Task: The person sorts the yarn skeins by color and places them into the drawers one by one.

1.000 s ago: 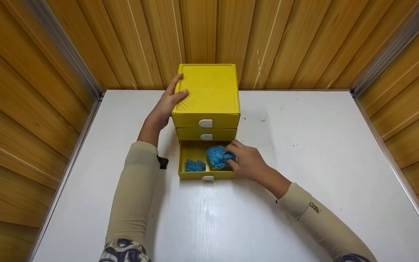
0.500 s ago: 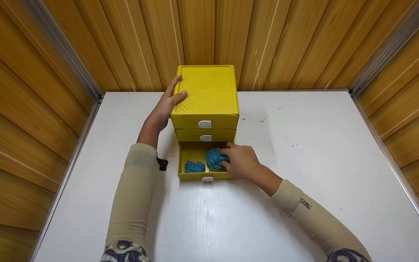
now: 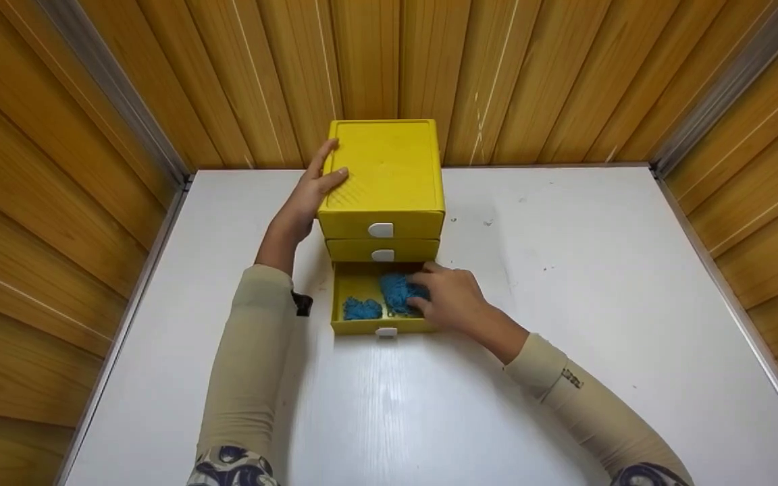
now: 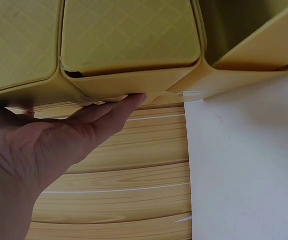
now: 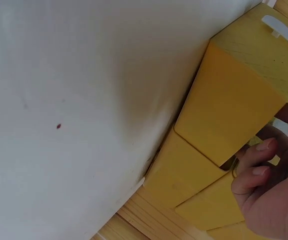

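Note:
A yellow drawer cabinet (image 3: 385,165) stands on the white table, its bottom drawer (image 3: 355,327) pulled out. My left hand (image 3: 308,196) steadies the cabinet's left side, with the thumb over the top edge. The left wrist view shows that hand's fingers (image 4: 108,117) extended along the cabinet wall. Inside the drawer's right part, my right hand (image 3: 453,297) holds a blue yarn bundle (image 3: 396,291) between thumb and fingers. A smaller blue yarn bundle (image 3: 362,308) lies in the left part. In the right wrist view, curled fingers (image 5: 254,172) reach over the drawer wall; the yarn is hidden there.
Two upper drawers with white handles (image 3: 381,230) are closed. The white table (image 3: 564,290) spreads around the cabinet. Wood-panelled walls (image 3: 369,61) rise behind and at both sides, the cabinet standing close to the back one.
My right hand has shifted slightly left with the larger yarn bundle, which now sits lower in the drawer and looks more squashed. The left hand has kept its place.

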Motion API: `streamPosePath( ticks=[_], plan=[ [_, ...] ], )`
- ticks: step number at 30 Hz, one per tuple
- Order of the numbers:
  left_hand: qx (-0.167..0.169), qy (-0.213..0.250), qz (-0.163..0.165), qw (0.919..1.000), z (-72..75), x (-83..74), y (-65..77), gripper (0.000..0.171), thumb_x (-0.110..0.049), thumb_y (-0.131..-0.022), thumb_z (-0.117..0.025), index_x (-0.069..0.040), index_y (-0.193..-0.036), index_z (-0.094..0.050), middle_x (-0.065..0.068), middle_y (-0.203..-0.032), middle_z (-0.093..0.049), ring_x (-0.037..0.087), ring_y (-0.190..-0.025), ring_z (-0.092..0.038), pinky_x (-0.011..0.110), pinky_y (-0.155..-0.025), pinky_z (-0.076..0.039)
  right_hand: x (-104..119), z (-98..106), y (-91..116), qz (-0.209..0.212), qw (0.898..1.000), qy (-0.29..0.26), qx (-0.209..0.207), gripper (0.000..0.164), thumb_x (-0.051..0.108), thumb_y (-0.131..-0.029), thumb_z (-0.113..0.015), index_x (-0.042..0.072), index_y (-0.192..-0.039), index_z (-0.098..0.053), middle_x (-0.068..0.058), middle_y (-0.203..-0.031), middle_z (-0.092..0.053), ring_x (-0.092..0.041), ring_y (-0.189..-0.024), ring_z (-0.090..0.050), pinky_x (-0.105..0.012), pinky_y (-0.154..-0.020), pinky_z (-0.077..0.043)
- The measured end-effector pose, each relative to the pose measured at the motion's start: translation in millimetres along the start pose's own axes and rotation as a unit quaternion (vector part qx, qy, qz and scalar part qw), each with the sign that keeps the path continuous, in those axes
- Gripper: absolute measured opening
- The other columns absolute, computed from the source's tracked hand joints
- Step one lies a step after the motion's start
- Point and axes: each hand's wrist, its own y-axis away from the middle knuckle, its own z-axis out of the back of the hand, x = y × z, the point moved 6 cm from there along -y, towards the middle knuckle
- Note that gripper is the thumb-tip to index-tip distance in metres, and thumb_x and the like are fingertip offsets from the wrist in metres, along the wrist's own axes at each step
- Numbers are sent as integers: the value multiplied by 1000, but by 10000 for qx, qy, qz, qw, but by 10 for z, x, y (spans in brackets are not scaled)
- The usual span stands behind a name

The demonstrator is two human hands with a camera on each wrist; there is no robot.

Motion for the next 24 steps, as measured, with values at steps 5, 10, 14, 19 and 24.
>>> streamPosePath(
  ticks=[5,10,14,19,24],
  plan=[
    [2,41,-40,10000,3,-4,4,72,-44,-107,-55,-55,-166,-16,-2,-183,3,30,-167,-17,56,-132,-26,11,84,52,149,9994,-224,-196,35,40,-99,-75,21,-130,-77,-3,-119,-71,-22,-96,-71,-45,-80,-58],
    [19,69,-53,10000,-6,-6,5,72,-44,-107,-55,-54,-167,-16,-2,-183,3,30,-167,-17,55,-132,-26,50,199,187,615,9931,-340,-935,30,35,-98,-78,17,-123,-80,-3,-110,-72,-16,-76,-66,-32,-64,-52],
    [18,44,-59,10000,-8,-7,11,72,-44,-107,-55,-54,-167,-16,-1,-183,3,30,-166,-18,55,-132,-26,93,272,340,1009,9806,-511,-1603,24,29,-95,-83,13,-113,-81,-4,-100,-71,-11,-60,-57,-22,-54,-44],
    [13,21,-158,9999,-9,-21,15,71,-43,-107,-55,-53,-167,-16,-1,-183,2,29,-168,-13,57,-134,-21,142,337,512,1396,9614,-825,-2223,20,21,-91,-86,11,-108,-80,-5,-89,-71,-7,-54,-48,-19,-50,-39],
    [36,42,-172,9998,-8,-8,12,71,-44,-108,-54,-53,-167,-16,-1,-183,3,30,-168,-11,58,-134,-20,227,320,669,1808,9435,-1127,-2537,15,13,-89,-86,11,-102,-79,-1,-81,-72,-7,-54,-52,-16,-51,-40]
  ],
)
